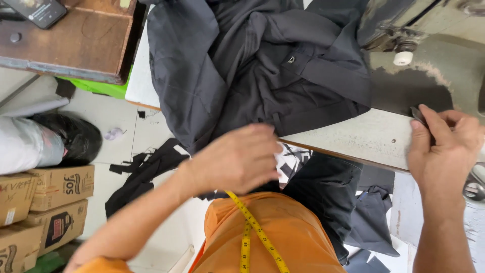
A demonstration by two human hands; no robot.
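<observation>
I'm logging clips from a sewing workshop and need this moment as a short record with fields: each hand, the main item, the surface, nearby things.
left hand: at the near edge of the dark garment, fingers curled at the fabric
right hand: pinching a small dark piece on the table
main item: dark garment with a button, crumpled, hanging over the table edge
surface: pale worn sewing table
worn: yellow tape measure over an orange shirt
nearby: cardboard boxes and dark fabric scraps on the floor, phone on a wooden stand
</observation>
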